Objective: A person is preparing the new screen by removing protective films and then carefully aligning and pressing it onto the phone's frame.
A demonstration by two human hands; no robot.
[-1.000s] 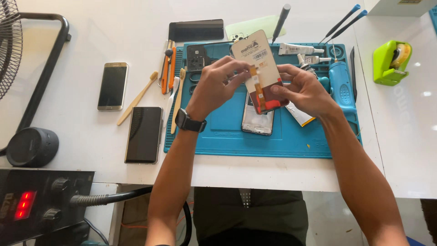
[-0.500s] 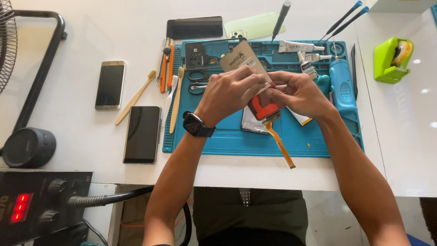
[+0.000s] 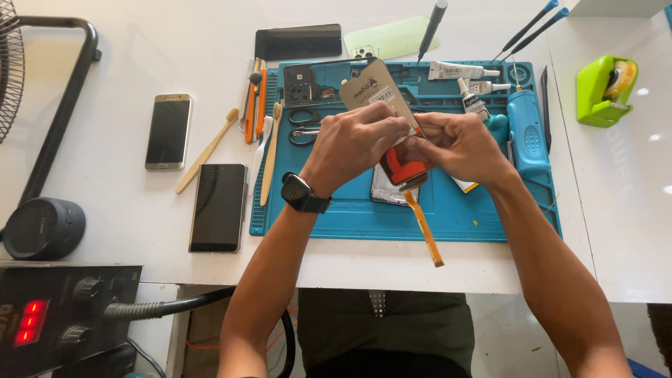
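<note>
Replacement phone screen (image 3: 374, 94) sits pinched between your two hands, tilted above the blue repair mat (image 3: 350, 217). Your left hand (image 3: 353, 143) and right hand (image 3: 458, 143) are both closed on it, thumbs meeting, so its orange flex cable (image 3: 425, 227) hangs free below them.

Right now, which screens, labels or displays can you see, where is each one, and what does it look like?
Gold-edged smartphone: table left, dark screen.
Black smartphone: beside the mat, dark screen.
Red digital display: black box, bottom left.
Grey replacement screen panel: held in both hands, pale sticker on its back.
</note>
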